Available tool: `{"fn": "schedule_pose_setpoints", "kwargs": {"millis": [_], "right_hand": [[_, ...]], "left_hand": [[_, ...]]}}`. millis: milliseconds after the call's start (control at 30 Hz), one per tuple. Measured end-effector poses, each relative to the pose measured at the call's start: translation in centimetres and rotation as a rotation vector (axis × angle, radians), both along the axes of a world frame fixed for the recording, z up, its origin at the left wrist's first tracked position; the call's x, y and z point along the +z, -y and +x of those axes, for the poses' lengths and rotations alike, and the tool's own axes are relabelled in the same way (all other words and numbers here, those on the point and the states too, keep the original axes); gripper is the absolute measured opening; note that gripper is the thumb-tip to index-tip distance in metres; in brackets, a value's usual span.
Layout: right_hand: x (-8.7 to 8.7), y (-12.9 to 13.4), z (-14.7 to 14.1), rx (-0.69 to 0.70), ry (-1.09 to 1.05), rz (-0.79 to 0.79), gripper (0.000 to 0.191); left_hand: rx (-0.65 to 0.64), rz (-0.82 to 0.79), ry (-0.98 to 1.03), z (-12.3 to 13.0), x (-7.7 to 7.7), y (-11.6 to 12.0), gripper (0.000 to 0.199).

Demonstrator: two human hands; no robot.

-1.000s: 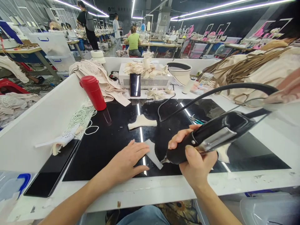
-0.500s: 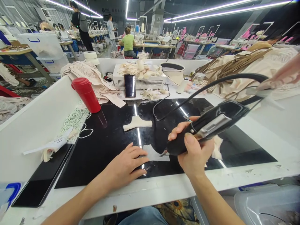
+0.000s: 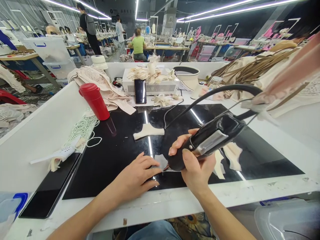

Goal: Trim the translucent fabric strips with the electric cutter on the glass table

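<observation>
The right hand, clamped around the black handheld tool, has brought its tip leftward over the 1 grey piece since the earlier frame. The left hand lies flat, fingers slightly spread, apparently touching that piece's left edge.

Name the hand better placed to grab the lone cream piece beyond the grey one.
Left, I'd judge. The left hand holds no tool, its fingertips by the grey piece, and the cream piece lies just ahead. The right hand is wrapped around the black corded tool.
</observation>
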State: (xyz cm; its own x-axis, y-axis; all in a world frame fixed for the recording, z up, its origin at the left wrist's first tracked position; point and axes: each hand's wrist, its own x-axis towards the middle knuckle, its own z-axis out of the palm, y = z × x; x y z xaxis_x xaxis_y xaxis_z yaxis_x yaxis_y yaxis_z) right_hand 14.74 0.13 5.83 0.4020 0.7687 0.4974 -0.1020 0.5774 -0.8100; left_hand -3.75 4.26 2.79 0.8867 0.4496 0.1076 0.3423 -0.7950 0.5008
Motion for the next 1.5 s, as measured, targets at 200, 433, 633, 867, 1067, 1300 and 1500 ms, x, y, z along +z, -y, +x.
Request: {"fn": "schedule_pose_setpoints", "kwargs": {"millis": [200, 433, 633, 867, 1067, 1300, 1500], "right_hand": [[0.2, -0.2, 0.7, 0.005, 0.01, 0.005, 0.037], [0.3, -0.4, 0.8, -0.002, 0.006, 0.003, 0.037], [0.5, 0.4, -0.1, 0.016, -0.022, -0.018, 0.038], [0.1, 0.7, -0.7, 0.059, -0.036, -0.009, 0.038], [0.2, 0.9, -1.0, 0.086, -0.065, 0.016, 0.037], [-0.3, 1.6, -2.0, 0.134, -0.06, 0.015, 0.039], [-0.1, 1.5, -1.8, 0.17, -0.06, 0.022, 0.037]], "left_hand": [[0.014, 0.045, 0.048, 0.0, -0.1, -0.2, 0.025], [-0.031, -0.043, -0.033, -0.4, -0.3, -0.8, 0.042], [-0.034, -0.088, -0.026, -0.5, 0.2, -0.8, 0.044], [-0.033, -0.097, -0.012, -0.6, -0.1, -0.9, 0.044], [-0.04, -0.11, -0.025, -0.6, 0.0, -0.9, 0.046], [-0.047, -0.12, -0.02, -0.5, 0.3, -0.8, 0.042], [-0.049, -0.111, -0.009, -0.6, 0.7, -0.9, 0.037]]}}
